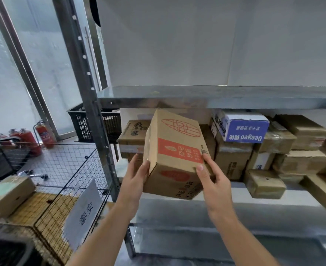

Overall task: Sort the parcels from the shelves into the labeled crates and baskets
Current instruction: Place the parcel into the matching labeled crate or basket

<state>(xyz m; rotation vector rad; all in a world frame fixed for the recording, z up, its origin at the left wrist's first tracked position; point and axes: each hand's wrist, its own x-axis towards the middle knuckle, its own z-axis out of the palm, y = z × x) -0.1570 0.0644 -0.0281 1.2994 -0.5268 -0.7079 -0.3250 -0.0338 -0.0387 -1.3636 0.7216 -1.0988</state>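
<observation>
Metal shelf [177, 210], left end: one printed carton [175, 150] tilted above front edge, left hand [135, 181] and right hand [214, 181] gripping its sides. Left: one labelled wire basket [66, 169], one parcel [8, 192] inside. Floor: at least three red extinguishers [30, 141].

We see our two forearms bare from the lower edge of the frame up to the wrists. At centre, our left hand [137, 175] and right hand [214, 177] are also bare, with short, plain fingernails.
</observation>
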